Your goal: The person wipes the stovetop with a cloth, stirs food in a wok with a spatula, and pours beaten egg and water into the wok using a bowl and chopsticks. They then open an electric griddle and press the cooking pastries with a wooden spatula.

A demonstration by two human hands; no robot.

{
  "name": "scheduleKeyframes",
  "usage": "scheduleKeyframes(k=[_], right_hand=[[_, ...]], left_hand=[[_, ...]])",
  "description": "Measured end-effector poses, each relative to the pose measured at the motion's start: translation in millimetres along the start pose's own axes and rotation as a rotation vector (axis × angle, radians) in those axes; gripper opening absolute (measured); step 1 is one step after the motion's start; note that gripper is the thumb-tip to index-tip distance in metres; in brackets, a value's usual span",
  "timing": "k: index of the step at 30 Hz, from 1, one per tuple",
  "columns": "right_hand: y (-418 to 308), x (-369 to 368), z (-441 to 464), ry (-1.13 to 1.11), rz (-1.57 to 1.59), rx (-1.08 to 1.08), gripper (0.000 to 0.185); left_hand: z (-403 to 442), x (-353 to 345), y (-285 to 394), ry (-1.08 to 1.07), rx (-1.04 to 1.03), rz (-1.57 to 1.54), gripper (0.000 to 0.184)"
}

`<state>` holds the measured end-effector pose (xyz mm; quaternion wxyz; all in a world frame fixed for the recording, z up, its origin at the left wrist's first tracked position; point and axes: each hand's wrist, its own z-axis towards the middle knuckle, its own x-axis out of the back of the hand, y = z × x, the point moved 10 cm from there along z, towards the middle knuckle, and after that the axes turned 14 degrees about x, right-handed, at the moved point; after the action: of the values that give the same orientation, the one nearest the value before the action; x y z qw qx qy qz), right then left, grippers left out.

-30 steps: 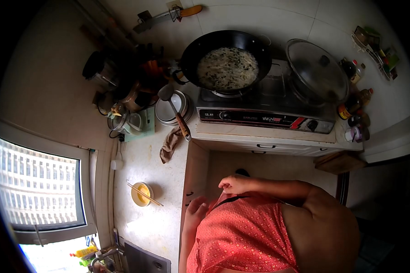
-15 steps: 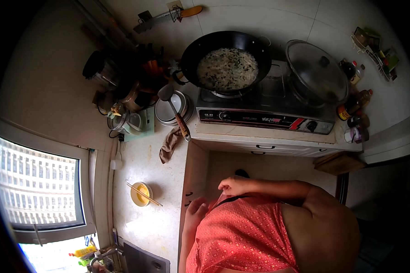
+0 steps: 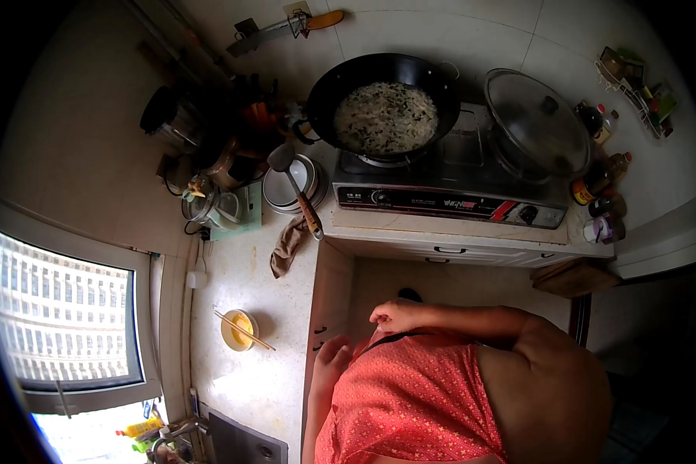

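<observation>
My right hand (image 3: 396,315) is closed at the front of the red patterned garment (image 3: 417,390), its fingers pinching the edge of the fabric. Lower and to the left, my left hand (image 3: 331,357) rests beside the same garment with its fingers loosely apart and nothing visible in them. Over on the counter, a bowl of yellow beaten egg (image 3: 241,331) has a pair of chopsticks (image 3: 245,331) laid across its rim. A black wok (image 3: 321,116) with pale soupy food and dark green bits (image 3: 387,116) sits on the left burner.
The gas stove (image 3: 448,205) carries a glass lid (image 3: 537,116) on its right side. A spatula (image 3: 298,189) lies across stacked plates (image 3: 274,189), near a brown cloth (image 3: 288,247). Bottles (image 3: 599,182) stand at right; a sink (image 3: 247,441) is at lower left.
Almost nothing differs. Both hands stay by the garment with only a very slight shift, while the wok, bowl and chopsticks keep their places.
</observation>
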<state>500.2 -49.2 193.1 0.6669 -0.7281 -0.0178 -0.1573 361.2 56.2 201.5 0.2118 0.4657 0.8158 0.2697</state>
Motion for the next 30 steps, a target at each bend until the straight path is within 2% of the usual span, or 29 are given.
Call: scheduleKeyframes(k=[11, 22, 30], right_hand=[[2, -2, 1, -0.003, -0.015, 0.008, 0.033], [0, 0, -1, -0.008, -0.021, -0.019, 0.033], [2, -2, -2, -0.005, -0.013, -0.017, 0.033]], left_hand=[[6, 5, -5, 0.002, -0.025, 0.030, 0.031], [2, 1, -5, 0.002, 0.015, -0.050, 0.029], [7, 5, -13, -0.010, 0.054, 0.020, 0.030]])
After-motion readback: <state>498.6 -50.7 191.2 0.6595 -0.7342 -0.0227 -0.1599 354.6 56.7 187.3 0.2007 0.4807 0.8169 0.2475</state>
